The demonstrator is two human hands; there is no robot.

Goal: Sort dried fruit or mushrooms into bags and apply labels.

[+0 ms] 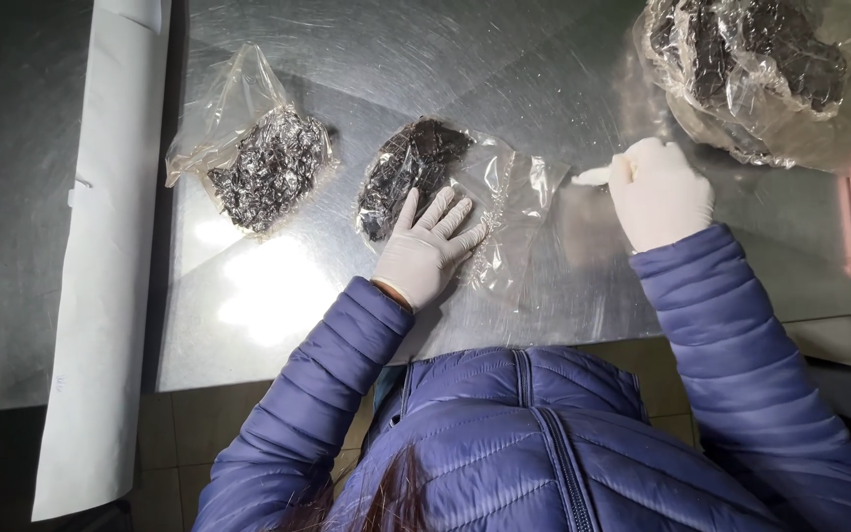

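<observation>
Pressing flat, fingers spread: left hand point(425, 251) on soft, slippery, light clear pouch point(445, 187) of dark material; grip its empty 3-o'clock edge. Right hand point(657, 192) clenched.

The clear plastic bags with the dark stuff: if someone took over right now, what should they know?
Left hand, white-gloved, lies flat and open on the middle clear plastic bag of dark crinkled pieces, pressing it to the shiny steel table.
Right hand, white-gloved, is curled shut; what it holds, if anything, cannot be told.
A second small clear bag of dark pieces lies apart to the left, untouched.
A big clear bag of dark pieces sits at the top right.
Done: two small bags filled. Whether they are sealed cannot be told.
</observation>
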